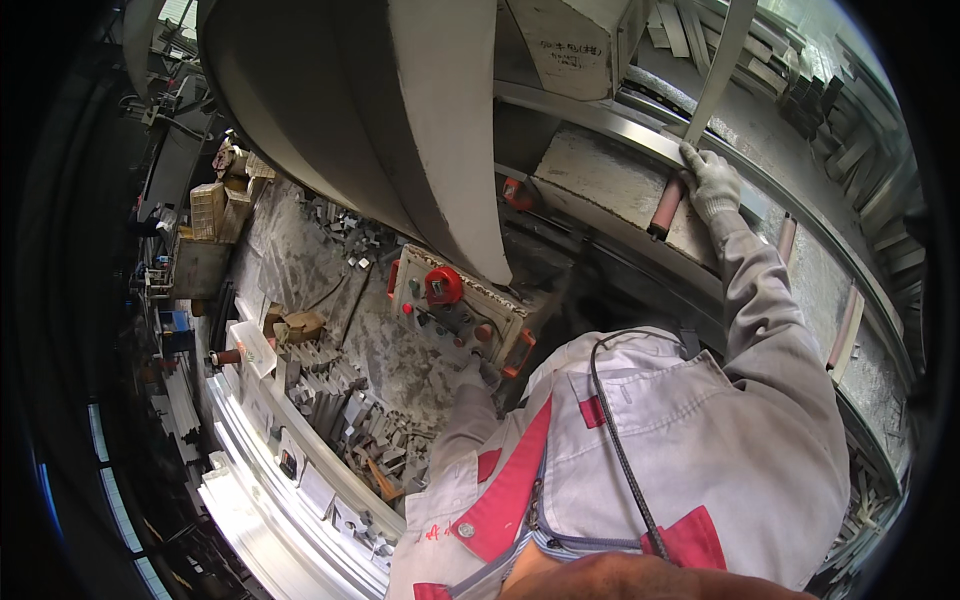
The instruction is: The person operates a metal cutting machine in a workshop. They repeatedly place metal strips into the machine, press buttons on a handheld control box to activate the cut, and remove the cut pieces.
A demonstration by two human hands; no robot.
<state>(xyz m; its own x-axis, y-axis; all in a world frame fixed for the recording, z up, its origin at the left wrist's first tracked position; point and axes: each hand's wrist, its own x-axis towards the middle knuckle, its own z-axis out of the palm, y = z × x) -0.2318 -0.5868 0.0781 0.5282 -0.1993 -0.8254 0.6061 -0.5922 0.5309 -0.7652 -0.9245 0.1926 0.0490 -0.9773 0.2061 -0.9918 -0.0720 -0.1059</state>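
Note:
A white work glove covers my right hand [712, 182], its fingers against a long silvery metal profile [640, 135] and closed at its edge. Just below that hand a reddish-brown roller [668, 205] sticks out at the machine's side. My left hand [478, 368] is at the near edge of a control box [462, 310] with a red emergency stop button [442, 285] and several smaller knobs. Its fingers are dim and partly merge with the box, so their pose cannot be made out. Orange handles [519, 353] flank the box.
A large grey curved machine cover [400, 120] hangs over the box's far side. Metal offcuts [385, 440] litter the floor at the left, beside stacked long white profiles [260, 520]. Cardboard boxes [208, 212] stand farther left. More rollers [846, 325] line the right side.

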